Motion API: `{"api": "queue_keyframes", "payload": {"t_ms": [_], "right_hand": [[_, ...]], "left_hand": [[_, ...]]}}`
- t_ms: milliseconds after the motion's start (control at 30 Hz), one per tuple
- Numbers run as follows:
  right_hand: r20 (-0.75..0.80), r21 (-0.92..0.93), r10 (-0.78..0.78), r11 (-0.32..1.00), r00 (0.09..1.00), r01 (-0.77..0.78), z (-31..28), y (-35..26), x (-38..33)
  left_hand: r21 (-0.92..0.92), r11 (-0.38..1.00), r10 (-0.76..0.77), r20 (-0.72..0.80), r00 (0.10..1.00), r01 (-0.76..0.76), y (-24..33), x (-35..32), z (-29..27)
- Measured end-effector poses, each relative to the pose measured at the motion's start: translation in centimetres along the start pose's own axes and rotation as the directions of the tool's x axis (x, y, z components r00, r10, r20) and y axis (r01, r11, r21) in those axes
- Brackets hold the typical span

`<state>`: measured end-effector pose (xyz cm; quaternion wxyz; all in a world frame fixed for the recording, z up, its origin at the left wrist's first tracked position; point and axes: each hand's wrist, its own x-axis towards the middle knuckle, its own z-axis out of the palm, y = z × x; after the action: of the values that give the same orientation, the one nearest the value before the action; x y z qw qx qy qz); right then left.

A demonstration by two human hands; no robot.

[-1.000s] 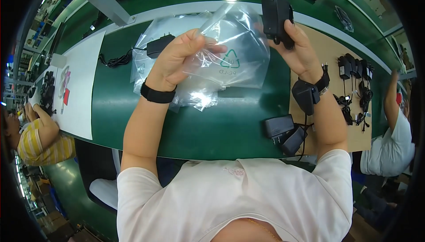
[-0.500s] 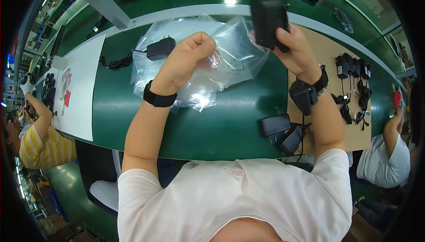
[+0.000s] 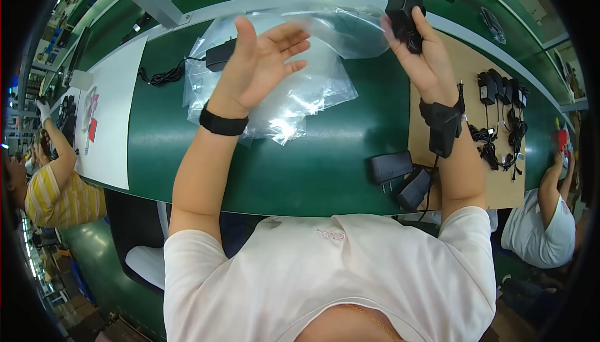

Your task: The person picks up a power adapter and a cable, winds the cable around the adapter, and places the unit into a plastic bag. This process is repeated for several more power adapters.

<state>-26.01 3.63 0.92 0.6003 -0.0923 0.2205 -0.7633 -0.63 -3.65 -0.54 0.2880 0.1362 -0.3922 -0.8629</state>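
My right hand (image 3: pixel 427 60) is raised at the far side of the table, closed on a black power adapter (image 3: pixel 403 9) with its cable bundled against it. A clear plastic bag (image 3: pixel 356 32), blurred by motion, reaches to that hand's fingertips; whether they pinch it I cannot tell. My left hand (image 3: pixel 265 60) is over the pile of clear bags (image 3: pixel 281 107), fingers spread and nothing in them. Partly behind its wrist, another black power adapter (image 3: pixel 219 55) lies on the bags, its coiled cable to the left. Both wrists wear black bands.
Two black adapters (image 3: pixel 392 168) lie near the table's front edge, right of centre. Several adapters with bundled cables (image 3: pixel 502 92) rest on brown cardboard (image 3: pixel 462 186) at the right. White board (image 3: pixel 115 117) covers the left. Beyond a pale rail (image 3: pixel 275 7) is another green surface. Co-workers sit on both sides.
My left hand has opened from a pinch, its fingers spreading. My right hand has moved slightly right with the adapter, and the clear bag beside it has swung up and flattened out.
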Motion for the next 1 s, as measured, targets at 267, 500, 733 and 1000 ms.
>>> {"api": "queue_keyframes", "payload": {"t_ms": [267, 500, 733, 1000], "right_hand": [[-0.009, -0.021, 0.135, 0.991, 0.991, -0.135, -0.4, 1.4, -0.5], [-0.002, -0.042, 0.124, 0.991, 0.992, -0.124, 0.2, 1.8, -1.1], [0.290, 0.119, 0.036, 0.990, 0.957, -0.073, -1.1, 0.8, -1.0], [0.509, 0.037, 0.031, 0.998, 0.860, -0.057, -2.0, -1.4, -0.6]], "left_hand": [[0.271, 0.956, 0.142, -0.105, 0.984, -0.109, -1.6, 0.3, 1.2], [0.268, 0.940, 0.217, 0.000, 0.976, -0.209, -1.3, 0.0, 1.0], [0.087, 0.995, 0.062, -0.292, 0.954, -0.038, -1.6, -0.3, 2.1], [-0.040, 0.995, -0.095, -0.135, 0.986, 0.090, -1.9, -0.5, 3.0]]}}
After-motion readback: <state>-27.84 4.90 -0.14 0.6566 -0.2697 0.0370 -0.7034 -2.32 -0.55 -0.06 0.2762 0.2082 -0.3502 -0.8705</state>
